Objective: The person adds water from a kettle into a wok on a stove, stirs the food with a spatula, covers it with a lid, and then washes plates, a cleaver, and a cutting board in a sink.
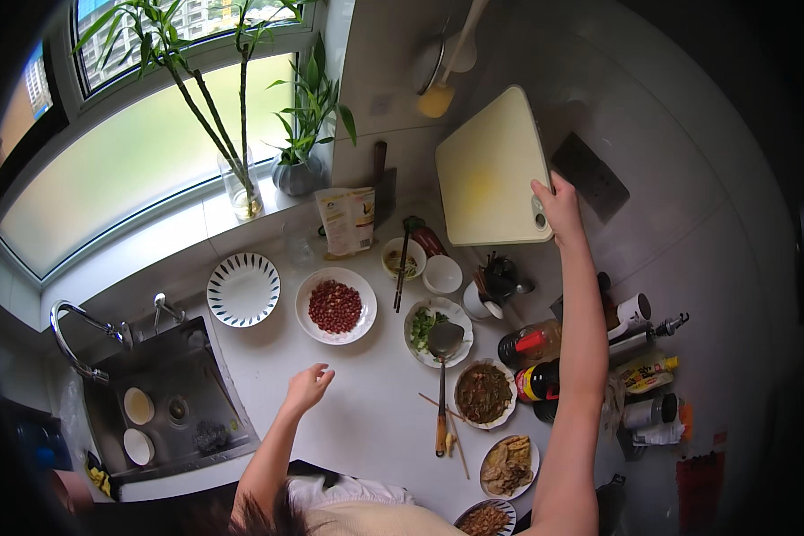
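My right hand (564,206) grips a pale cutting board (486,171) by the corner beside its small round hole. The board is raised near the back wall, and its face carries a yellow stain. Over the counter, my left hand (311,388) hovers with fingers loosely apart and nothing in it. Just beyond that hand is a white bowl (303,327) of red peanuts (335,306). A white plate with dark leaf marks (243,289) lies to its left. Below the board stand a small bowl of food (412,258) with chopsticks (400,285) across it and a white bowl (442,275).
A metal ladle (445,342) rests over a plate of chopped greens (425,325). Several cooked dishes (486,393) line the right side, near sauce bottles (532,343). At left is a steel sink (174,375) with two bowls. A cleaver (383,177) stands behind a food pouch (347,221).
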